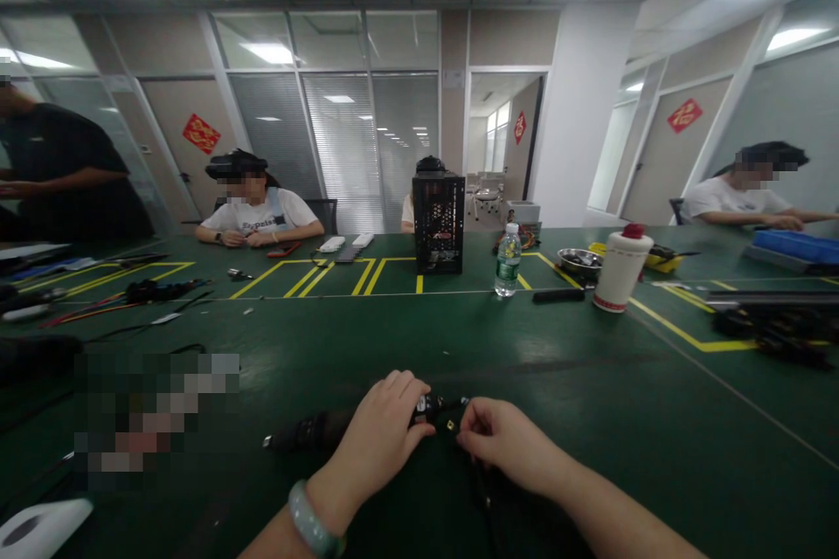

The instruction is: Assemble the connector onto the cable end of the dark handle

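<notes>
My left hand (386, 424), with a pale bangle on the wrist, is closed over a black cylindrical tool (308, 432) lying on the green table. A metal tip sticks out at the tool's left end, and a dark end with a pale label shows beyond my fingers. My right hand (502, 437) is just to the right, its thumb and fingers pinched together. What they hold is too small and hidden to name. Between my hands lies a small brass-coloured piece (450, 425). A dark cord (487, 502) runs below my right hand toward the near edge.
Farther back stand a water bottle (507, 262), a white bottle with a red cap (622, 269), a metal bowl (579, 263) and a black computer case (439, 223). Cables (163, 290) lie at left, dark parts (773, 327) at right. Several people are around the table.
</notes>
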Available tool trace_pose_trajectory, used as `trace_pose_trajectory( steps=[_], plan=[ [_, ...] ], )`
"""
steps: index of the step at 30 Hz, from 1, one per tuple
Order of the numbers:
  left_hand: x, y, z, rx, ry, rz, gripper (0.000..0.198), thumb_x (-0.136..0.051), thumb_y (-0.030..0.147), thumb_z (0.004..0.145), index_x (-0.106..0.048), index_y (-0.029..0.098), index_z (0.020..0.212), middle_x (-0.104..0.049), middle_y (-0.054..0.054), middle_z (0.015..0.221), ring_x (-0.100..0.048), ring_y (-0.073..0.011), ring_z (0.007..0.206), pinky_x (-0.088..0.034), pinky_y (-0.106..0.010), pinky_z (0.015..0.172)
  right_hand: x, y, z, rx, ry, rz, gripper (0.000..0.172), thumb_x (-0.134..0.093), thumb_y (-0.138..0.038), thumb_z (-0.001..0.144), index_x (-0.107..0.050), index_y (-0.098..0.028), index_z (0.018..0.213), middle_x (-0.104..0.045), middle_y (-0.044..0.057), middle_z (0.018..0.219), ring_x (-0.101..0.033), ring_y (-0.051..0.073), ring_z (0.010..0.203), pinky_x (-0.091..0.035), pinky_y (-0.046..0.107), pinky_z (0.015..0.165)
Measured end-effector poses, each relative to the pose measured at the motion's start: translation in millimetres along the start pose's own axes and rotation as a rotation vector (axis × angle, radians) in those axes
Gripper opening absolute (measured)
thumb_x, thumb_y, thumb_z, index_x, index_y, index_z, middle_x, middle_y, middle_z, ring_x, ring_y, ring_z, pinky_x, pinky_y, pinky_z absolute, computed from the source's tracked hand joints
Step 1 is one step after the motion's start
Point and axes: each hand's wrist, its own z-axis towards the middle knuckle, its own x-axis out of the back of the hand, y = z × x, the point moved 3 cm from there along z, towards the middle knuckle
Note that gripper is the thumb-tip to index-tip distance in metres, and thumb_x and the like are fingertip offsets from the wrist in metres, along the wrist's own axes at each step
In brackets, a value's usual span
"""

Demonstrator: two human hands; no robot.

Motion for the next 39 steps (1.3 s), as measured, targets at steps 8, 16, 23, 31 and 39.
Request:
trace_pose_trajectory(
  steps=[8, 16, 23, 31, 39],
  plan=[
    [1.9, 13, -4, 0.023, -0.026, 0.014, 0.027, -0.065, 0.029, 0.087, -0.054, 0.023, 0.111, -0.059, -0.005, 0.11, -0.057, -0.0251, 0.1, -0.041, -0.036, 0.087, -3, 7, 4, 0.031, 0.036, 0.008, 0.005, -0.056, -0.021, 0.093, -0.058, -0.019, 0.089, -0.07, -0.001, 0.075, -0.055, 0.009, 0.052, -0.04, 0.016, 0.046],
    [-10.7, 25, -8, 0.019, -0.069, 0.031, 0.029, -0.06, 0.014, 0.081, -0.054, 0.026, 0.107, -0.054, -0.002, 0.108, -0.057, -0.021, 0.09, -0.04, -0.031, 0.075, -1, 2, 0, 0.051, 0.025, -0.008, 0.001, -0.061, -0.019, 0.09, -0.06, -0.019, 0.091, -0.069, -0.002, 0.074, -0.06, 0.011, 0.057, -0.042, 0.015, 0.048],
    [-14.1, 23, -5, -0.066, -0.069, -0.033, 0.022, -0.051, 0.018, 0.09, -0.056, 0.025, 0.11, -0.058, -0.002, 0.105, -0.056, -0.0225, 0.095, -0.04, -0.034, 0.082, 0, 3, 0, 0.049, 0.028, -0.02, 0.003, -0.061, -0.018, 0.089, -0.061, -0.019, 0.092, -0.069, -0.002, 0.073, -0.062, 0.011, 0.056, -0.042, 0.014, 0.046],
    [-17.3, 19, -2, -0.117, -0.091, 0.011, 0.023, -0.05, 0.017, 0.09, -0.057, 0.023, 0.111, -0.059, -0.004, 0.107, -0.054, -0.0232, 0.095, -0.039, -0.035, 0.083, -4, 6, 1, 0.079, 0.092, -0.074, 0.006, -0.063, -0.015, 0.086, -0.063, -0.018, 0.092, -0.068, -0.002, 0.071, -0.062, 0.011, 0.058, -0.042, 0.015, 0.048],
    [-19.2, 14, 0, -0.087, -0.072, 0.02, 0.024, -0.052, 0.017, 0.089, -0.058, 0.024, 0.11, -0.06, -0.003, 0.106, -0.056, -0.0232, 0.095, -0.04, -0.035, 0.081, 0, 6, 3, 0.152, 0.212, -0.136, 0.009, -0.063, -0.012, 0.087, -0.063, -0.02, 0.09, -0.067, -0.003, 0.076, -0.062, 0.012, 0.067, -0.04, 0.017, 0.057]
  ],
)
